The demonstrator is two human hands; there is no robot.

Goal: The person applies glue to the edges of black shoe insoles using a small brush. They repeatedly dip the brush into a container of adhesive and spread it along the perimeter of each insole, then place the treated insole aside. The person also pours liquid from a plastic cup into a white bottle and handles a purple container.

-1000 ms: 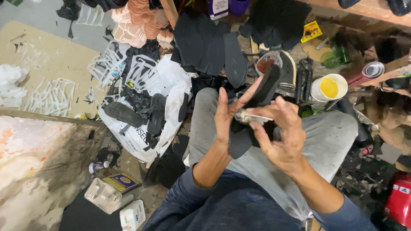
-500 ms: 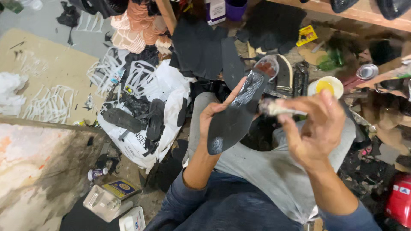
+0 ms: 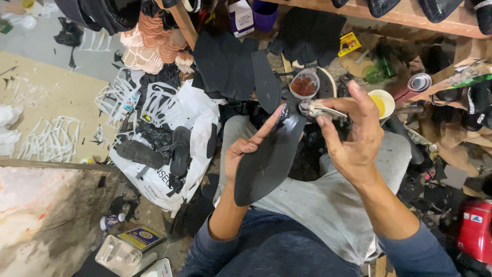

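My left hand point(image 3: 245, 153) holds a black shoe sole point(image 3: 269, 159) tilted up over my lap, fingers stretched along its left edge. My right hand point(image 3: 353, 134) grips a small glue brush point(image 3: 316, 109) whose wet tip touches the sole's upper end, which looks glossy there. Just beyond the brush stand a clear cup of reddish-brown glue point(image 3: 304, 85) and a white cup of yellow liquid point(image 3: 382, 102).
A white plastic bag point(image 3: 177, 159) with black sole pieces lies left of my knees. More black soles point(image 3: 233, 69) lean ahead beside stacked pink soles point(image 3: 154, 48). A wooden shelf point(image 3: 410, 18) runs along the top right, a red object point(image 3: 474, 231) sits bottom right, tins point(image 3: 130, 243) bottom left.
The sole has been turned from narrow edge-on to face up and lowered over my lap. My right hand moved right, then brought the brush onto the sole's top end.
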